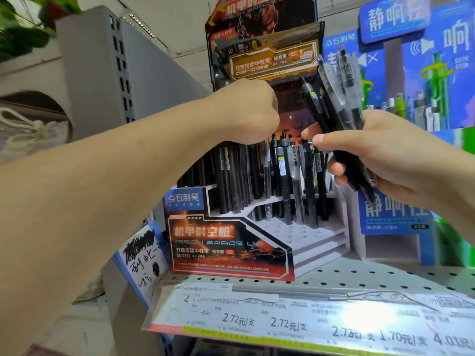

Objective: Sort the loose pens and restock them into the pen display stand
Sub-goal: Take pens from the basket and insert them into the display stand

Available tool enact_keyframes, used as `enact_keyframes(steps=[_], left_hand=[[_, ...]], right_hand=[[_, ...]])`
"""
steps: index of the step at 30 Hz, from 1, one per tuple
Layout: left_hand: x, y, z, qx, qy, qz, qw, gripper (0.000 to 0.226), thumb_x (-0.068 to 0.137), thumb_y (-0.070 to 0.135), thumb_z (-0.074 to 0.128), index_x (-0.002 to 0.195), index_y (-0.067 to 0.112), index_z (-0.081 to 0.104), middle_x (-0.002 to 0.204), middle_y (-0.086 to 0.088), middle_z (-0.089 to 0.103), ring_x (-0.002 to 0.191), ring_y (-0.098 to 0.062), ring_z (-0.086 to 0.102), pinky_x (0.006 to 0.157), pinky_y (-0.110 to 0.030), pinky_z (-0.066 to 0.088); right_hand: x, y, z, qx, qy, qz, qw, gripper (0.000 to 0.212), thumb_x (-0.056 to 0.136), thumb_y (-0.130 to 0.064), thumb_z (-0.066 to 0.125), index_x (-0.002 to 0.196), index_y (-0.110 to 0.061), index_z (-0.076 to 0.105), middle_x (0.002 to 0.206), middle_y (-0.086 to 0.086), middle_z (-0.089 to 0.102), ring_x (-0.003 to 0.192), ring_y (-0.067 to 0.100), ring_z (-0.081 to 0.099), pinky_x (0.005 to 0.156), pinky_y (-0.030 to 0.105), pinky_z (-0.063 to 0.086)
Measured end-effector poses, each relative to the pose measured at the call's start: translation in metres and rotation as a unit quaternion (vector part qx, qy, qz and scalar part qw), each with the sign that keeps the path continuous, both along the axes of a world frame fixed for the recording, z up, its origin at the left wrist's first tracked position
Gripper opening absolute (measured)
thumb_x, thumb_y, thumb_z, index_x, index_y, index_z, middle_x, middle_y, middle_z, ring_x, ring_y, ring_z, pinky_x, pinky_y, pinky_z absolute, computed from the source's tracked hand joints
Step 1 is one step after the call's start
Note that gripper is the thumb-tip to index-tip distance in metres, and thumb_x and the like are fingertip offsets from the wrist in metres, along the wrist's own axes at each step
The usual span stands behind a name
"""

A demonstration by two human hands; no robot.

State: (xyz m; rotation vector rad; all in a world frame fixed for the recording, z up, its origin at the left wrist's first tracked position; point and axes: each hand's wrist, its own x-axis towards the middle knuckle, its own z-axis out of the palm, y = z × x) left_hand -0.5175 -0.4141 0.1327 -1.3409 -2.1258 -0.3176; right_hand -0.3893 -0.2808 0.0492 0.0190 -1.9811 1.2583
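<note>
The pen display stand (228,242) is a stepped white rack with an orange and black printed front, standing on the shelf. Several black pens (285,181) stand upright in its rear rows; the front steps show bare holes. My right hand (380,160) grips a bundle of black and clear pens (336,98) that fans upward to the right of the stand. My left hand (246,111) reaches over the back rows with fingers curled downward above the pen tops. Its fingertips are hidden, so I cannot tell whether it holds a pen.
A blue pen display (401,124) stands close on the right. The perforated white shelf (359,276) carries a price-label strip (282,319) along its front edge. A handwritten card (144,263) leans at the stand's left. A grey shelf upright (110,68) rises behind my left arm.
</note>
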Motion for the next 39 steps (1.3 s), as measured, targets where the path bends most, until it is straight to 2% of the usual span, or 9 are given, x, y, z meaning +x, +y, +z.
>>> enact_keyframes(steps=[3,10,17,21,24,26,28,30,39], left_hand=[[0.005,0.001,0.003,0.03,-0.045,-0.024,0.998,0.024,0.092,0.019,0.051,0.098,0.02,0.075,0.097,0.003,0.072,0.094,-0.015,0.066,0.081,-0.032,0.056],[0.015,-0.004,0.0,0.019,0.039,0.041,0.998,0.027,0.091,0.019,0.05,0.097,0.012,0.074,0.099,-0.009,0.072,0.091,-0.027,0.066,0.082,-0.046,0.059],[0.019,-0.003,-0.003,-0.006,0.02,0.082,0.996,0.027,0.09,0.02,0.05,0.097,0.009,0.074,0.099,-0.013,0.071,0.09,-0.029,0.065,0.074,-0.039,0.056],[0.019,-0.004,-0.02,0.005,0.016,0.077,0.997,0.029,0.085,0.023,0.049,0.095,0.013,0.074,0.098,-0.01,0.072,0.089,-0.03,0.067,0.08,-0.047,0.059],[0.025,-0.005,-0.021,0.045,0.021,0.071,0.996,0.033,0.088,0.018,0.047,0.11,0.017,0.071,0.114,-0.006,0.07,0.105,-0.027,0.064,0.09,-0.036,0.054],[0.033,-0.008,-0.014,0.141,-0.024,0.025,0.989,0.035,0.092,0.017,0.047,0.119,0.018,0.069,0.119,-0.004,0.069,0.107,-0.018,0.063,0.089,-0.031,0.05],[0.045,-0.014,-0.008,0.238,-0.154,-0.076,0.956,0.029,0.097,0.022,0.048,0.116,0.014,0.069,0.105,-0.009,0.075,0.083,-0.013,0.067,0.082,-0.037,0.057],[0.055,-0.022,-0.007,0.237,-0.272,-0.16,0.919,0.026,0.101,0.032,0.051,0.116,0.017,0.066,0.093,-0.008,0.077,0.069,-0.013,0.068,0.073,-0.032,0.06],[0.059,-0.02,-0.023,0.242,-0.303,-0.182,0.903,0.024,0.093,0.015,0.069,0.114,0.022,0.06,0.095,-0.003,0.074,0.075,-0.011,0.075,0.065,-0.026,0.06]], right_hand=[[0.0,-0.001,0.0,-0.004,-0.001,0.005,1.0,0.009,0.098,-0.014,0.064,0.102,-0.009,0.071,0.067,-0.002,0.056,0.049,0.012,0.052,0.044,0.025,0.046],[0.002,-0.003,0.001,-0.014,-0.002,0.018,1.0,0.009,0.099,-0.014,0.062,0.099,-0.01,0.07,0.052,-0.012,0.058,0.044,0.008,0.05,0.038,0.019,0.041],[0.001,0.001,0.001,-0.031,0.002,0.049,0.998,0.012,0.099,-0.013,0.062,0.106,-0.009,0.071,0.056,-0.01,0.061,0.047,0.01,0.052,0.041,0.022,0.044],[0.0,0.004,-0.001,-0.025,0.005,0.06,0.998,0.012,0.099,-0.012,0.063,0.107,-0.009,0.071,0.058,-0.01,0.063,0.049,0.01,0.053,0.043,0.024,0.047],[0.0,0.007,-0.001,-0.02,0.011,0.068,0.997,0.012,0.098,-0.014,0.064,0.106,-0.009,0.072,0.063,-0.01,0.064,0.052,0.011,0.055,0.045,0.025,0.048],[-0.001,0.007,0.0,-0.011,0.011,0.073,0.997,0.011,0.097,-0.015,0.066,0.104,-0.009,0.073,0.065,-0.009,0.065,0.053,0.012,0.056,0.046,0.024,0.048],[-0.001,0.007,0.0,-0.009,0.013,0.078,0.997,0.01,0.096,-0.016,0.068,0.102,-0.009,0.073,0.068,-0.008,0.066,0.054,0.012,0.058,0.048,0.025,0.049],[-0.001,0.007,-0.001,-0.007,0.018,0.081,0.997,0.006,0.095,-0.015,0.069,0.097,-0.01,0.072,0.07,-0.006,0.066,0.054,0.013,0.06,0.048,0.027,0.05],[0.002,0.003,-0.002,0.036,0.01,0.085,0.996,0.003,0.096,-0.015,0.068,0.094,-0.016,0.07,0.058,-0.006,0.062,0.053,0.015,0.062,0.048,0.026,0.052]])
